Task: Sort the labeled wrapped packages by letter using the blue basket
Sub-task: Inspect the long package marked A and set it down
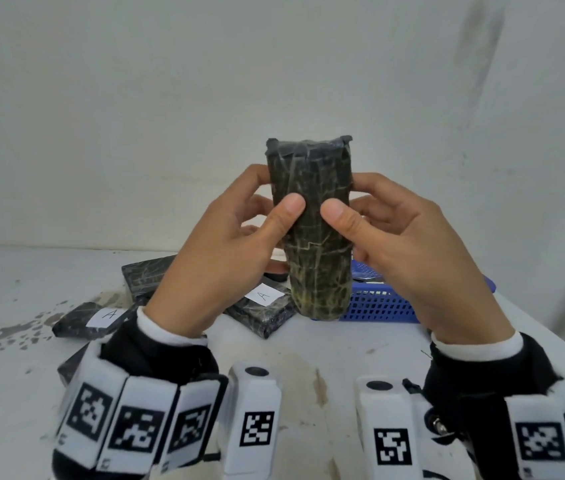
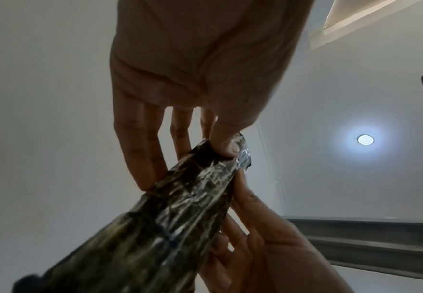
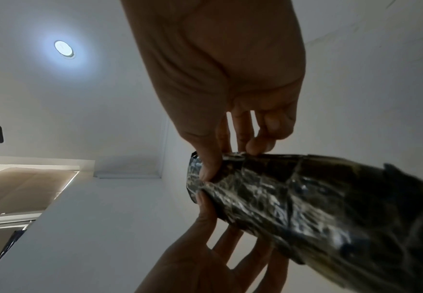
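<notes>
Both my hands hold one dark wrapped package [image 1: 312, 230] upright in the air, above the table. My left hand [image 1: 274, 195] pinches its left side, thumb in front and fingers behind. The right hand [image 1: 350, 197] grips the right side the same way. No letter label shows on the face turned to me. The left wrist view has the package [image 2: 180, 208] under my left thumb, and the right wrist view has it [image 3: 305, 208] under my right thumb. The blue basket [image 1: 378, 303] stands on the table behind the package, partly hidden by it and by my right hand.
Two packages labelled A [image 1: 104, 318] [image 1: 263, 299] lie on the stained white table [image 1: 308, 358], left of the basket. Another dark package [image 1: 146, 275] lies behind them and one [image 1: 73, 365] peeks out by my left wrist. A white wall closes the back.
</notes>
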`<state>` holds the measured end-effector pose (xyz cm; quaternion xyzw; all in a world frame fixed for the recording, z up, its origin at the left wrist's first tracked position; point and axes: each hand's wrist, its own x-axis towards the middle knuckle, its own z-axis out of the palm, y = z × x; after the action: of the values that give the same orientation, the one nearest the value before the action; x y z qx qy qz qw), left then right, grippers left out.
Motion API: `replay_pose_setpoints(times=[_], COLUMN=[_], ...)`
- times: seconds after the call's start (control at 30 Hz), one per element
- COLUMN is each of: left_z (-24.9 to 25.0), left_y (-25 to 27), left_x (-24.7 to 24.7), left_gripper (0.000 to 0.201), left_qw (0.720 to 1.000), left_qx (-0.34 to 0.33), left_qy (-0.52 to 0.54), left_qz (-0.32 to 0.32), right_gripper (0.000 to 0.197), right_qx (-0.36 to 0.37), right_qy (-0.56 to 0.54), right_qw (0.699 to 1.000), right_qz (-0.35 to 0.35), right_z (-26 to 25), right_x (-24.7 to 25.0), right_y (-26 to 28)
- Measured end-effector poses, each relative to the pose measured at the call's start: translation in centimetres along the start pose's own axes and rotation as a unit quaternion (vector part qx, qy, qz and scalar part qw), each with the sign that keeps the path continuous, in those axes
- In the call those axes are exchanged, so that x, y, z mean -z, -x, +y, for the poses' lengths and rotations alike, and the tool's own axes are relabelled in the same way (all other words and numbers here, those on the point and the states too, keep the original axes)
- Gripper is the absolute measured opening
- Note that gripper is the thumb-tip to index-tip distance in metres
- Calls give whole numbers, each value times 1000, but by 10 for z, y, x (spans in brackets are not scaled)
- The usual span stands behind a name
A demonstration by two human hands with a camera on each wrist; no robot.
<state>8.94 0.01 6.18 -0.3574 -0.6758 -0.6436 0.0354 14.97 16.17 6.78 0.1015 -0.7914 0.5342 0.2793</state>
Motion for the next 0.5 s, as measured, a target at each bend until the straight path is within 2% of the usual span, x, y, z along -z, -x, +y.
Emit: replay_pose_setpoints(times=[0.17,0.33,0.5], left_z=[1,1,4], left_y=[0,1,2], left_x=[1,1,-1], left_gripper=[29,28,32], left_qw=[1000,1000,1000], left_qx=[6,0,-6], left_qy=[-12,-11,8], left_qz=[-24,-10,8], right_gripper=[20,43,40], right_qx=[-13,-13,-10], right_qy=[-37,-36,-50], right_qw=[999,999,999], right_qz=[9,10,11], right_z=[-3,-2,-3], right_x=[3,3,2], right_y=[1,0,0])
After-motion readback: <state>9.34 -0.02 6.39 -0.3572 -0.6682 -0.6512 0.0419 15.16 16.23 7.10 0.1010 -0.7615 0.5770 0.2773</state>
